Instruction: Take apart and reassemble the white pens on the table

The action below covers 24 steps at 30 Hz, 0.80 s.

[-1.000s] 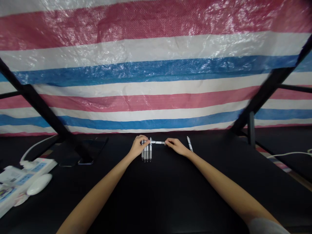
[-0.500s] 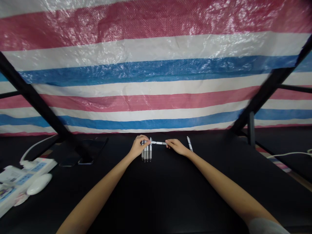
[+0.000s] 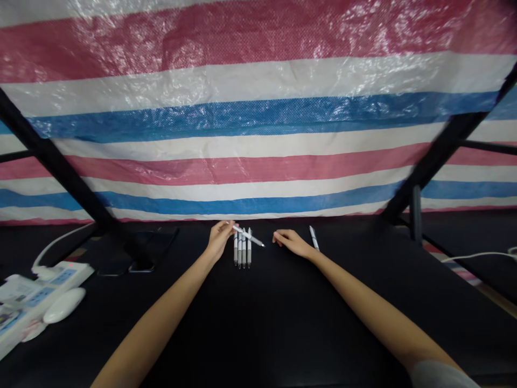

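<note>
The thumb and fingertips of my left hand point(image 3: 219, 238) pinch a slim white-and-grey plastic pen point(image 3: 254, 240) near its far end, slanting across the row of four white-and-grey pens point(image 3: 242, 256); a light, steady pinch should avoid nudging them. My right hand point(image 3: 294, 242) is curled nearby; I can't tell whether it grips anything. Beyond it lies a lone white-and-grey pen point(image 3: 314, 238). The white power strip point(image 3: 44, 296), far left, obstructs nothing.

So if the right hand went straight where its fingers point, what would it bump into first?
Probably the pen in the left hand, which juts past the row of pens toward the right hand. Depth is unclear; it might meet the row instead.
</note>
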Motion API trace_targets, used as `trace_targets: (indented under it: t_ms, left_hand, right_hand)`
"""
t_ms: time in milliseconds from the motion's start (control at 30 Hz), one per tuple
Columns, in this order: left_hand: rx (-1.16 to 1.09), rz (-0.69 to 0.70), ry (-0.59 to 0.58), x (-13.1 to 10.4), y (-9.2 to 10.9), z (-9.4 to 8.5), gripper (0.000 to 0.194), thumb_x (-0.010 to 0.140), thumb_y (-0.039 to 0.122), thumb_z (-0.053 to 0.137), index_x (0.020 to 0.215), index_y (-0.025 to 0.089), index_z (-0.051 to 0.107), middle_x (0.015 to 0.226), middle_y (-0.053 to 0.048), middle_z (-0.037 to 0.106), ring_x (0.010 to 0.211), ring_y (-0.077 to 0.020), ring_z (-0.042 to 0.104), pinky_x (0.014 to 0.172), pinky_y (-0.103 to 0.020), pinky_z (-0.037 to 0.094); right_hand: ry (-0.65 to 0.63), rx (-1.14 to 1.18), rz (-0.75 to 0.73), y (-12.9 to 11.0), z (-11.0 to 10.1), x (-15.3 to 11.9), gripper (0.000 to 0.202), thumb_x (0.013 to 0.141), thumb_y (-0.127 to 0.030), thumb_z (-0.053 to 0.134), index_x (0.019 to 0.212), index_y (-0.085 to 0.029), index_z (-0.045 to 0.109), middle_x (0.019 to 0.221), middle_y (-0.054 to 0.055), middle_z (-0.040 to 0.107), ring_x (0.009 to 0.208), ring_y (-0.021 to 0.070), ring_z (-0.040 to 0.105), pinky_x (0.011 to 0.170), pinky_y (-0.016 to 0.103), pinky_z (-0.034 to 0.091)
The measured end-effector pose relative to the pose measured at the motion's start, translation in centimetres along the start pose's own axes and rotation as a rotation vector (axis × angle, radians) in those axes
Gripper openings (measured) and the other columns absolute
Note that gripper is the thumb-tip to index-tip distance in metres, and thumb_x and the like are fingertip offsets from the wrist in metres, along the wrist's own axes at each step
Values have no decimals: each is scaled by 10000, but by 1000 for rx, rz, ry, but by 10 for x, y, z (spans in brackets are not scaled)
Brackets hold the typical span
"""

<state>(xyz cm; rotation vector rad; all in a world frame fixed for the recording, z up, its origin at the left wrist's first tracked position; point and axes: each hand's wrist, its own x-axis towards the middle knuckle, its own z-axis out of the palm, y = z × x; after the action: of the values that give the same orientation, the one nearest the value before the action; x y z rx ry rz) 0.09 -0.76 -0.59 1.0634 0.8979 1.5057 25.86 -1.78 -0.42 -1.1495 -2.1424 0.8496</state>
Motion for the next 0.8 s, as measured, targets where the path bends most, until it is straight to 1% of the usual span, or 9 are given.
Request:
trace_targets:
  t_ms: [67,100,200,267,433,500,667,800]
  left_hand:
    - [-138,-35,58,2,1,-2,296,596,360,776,725,144,621,676,-8,627,706,-134,625,675,-243,476]
    - [-173,-51,75,3,2,-3,305,590,347,784,752,147,620,676,-3,626,698,-130,628,663,-236,480]
    - [-196,-97,81,2,4,-3,346,618,319,773,886,162,620,691,-7,641,670,-123,633,615,-219,484]
    - [-185,-120,62,1,5,-3,346,646,311,755,924,159,617,691,-18,649,649,-120,631,601,-217,486]
    - [-170,-145,-18,-1,5,-2,327,667,317,736,913,131,628,645,-16,634,532,-92,581,549,-214,466]
    - [-174,-145,-35,-1,6,-1,322,660,318,740,894,124,635,625,-10,623,513,-83,564,536,-207,452]
    - [-195,-142,-14,-1,6,1,291,618,299,764,809,111,649,574,6,587,528,-80,551,536,-199,434]
    - [-189,-150,-10,0,5,1,290,605,295,771,791,106,653,567,4,581,508,-76,531,515,-199,418]
  right_hand:
    - [-4,-8,5,-1,0,0,548,876,-597,306,754,-153,603,614,6,504,600,141,484,582,248,340]
    - [-5,-9,7,-1,0,0,547,876,-596,309,749,-152,603,614,7,505,601,141,487,583,249,341]
    - [-7,-9,6,-2,0,-1,536,881,-584,313,742,-155,603,614,9,508,600,143,490,586,252,342]
    - [-7,-13,5,-2,0,-1,531,885,-576,312,743,-157,605,615,9,509,600,143,490,586,253,342]
    - [-9,-22,6,-1,-1,-1,547,885,-583,303,741,-153,610,615,10,511,599,141,492,580,250,341]
    - [-11,-24,5,0,-1,-1,549,886,-582,301,737,-152,608,615,9,512,590,138,487,575,248,335]
    - [-12,-14,8,-1,-1,-1,545,888,-577,300,734,-153,605,613,6,507,589,137,483,579,247,331]
    - [-11,-22,3,-2,-1,0,551,892,-575,291,730,-153,606,616,6,509,592,136,483,588,248,334]
